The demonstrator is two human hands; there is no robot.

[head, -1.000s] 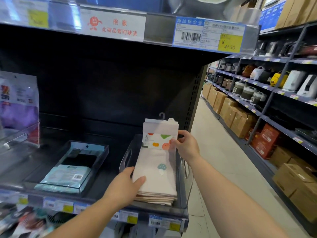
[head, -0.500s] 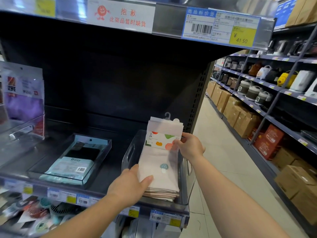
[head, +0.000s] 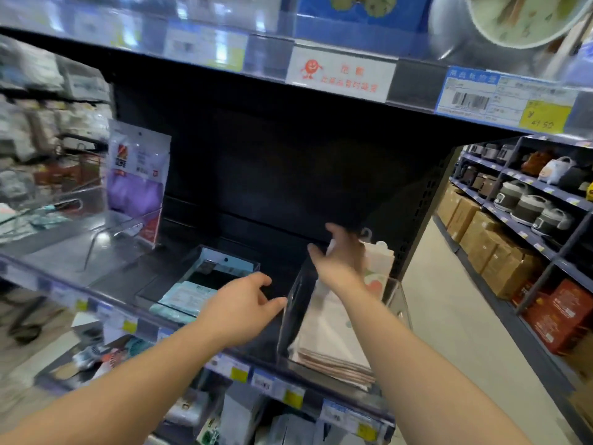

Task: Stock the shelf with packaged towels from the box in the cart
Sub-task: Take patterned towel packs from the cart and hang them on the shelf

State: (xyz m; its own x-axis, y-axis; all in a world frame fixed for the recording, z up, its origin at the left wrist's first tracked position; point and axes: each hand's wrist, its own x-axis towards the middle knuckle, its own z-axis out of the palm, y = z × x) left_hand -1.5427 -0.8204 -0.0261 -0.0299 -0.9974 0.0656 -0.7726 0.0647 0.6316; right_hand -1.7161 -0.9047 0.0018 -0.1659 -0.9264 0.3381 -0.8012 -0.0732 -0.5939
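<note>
Reaching over the shelf edge [head: 192,322], both bare hands hover in the head view. The left hand [head: 239,308] has its grip apart, fingers loosely spread, fingertips just beside the near left wall of a clear plastic bin [head: 296,303]; whether they touch it is blurred. The right hand [head: 340,260] is above the back of the same bin, fingers spread and holding nothing. In the bin lies a stack of packaged towels [head: 333,345], pale pink with a printed card header and hanger hook behind the right hand. To the left sits a shallower clear tray [head: 205,271] with a light blue packet [head: 186,298]. Farther left a purple packaged item [head: 136,178] stands upright in another clear holder.
</note>
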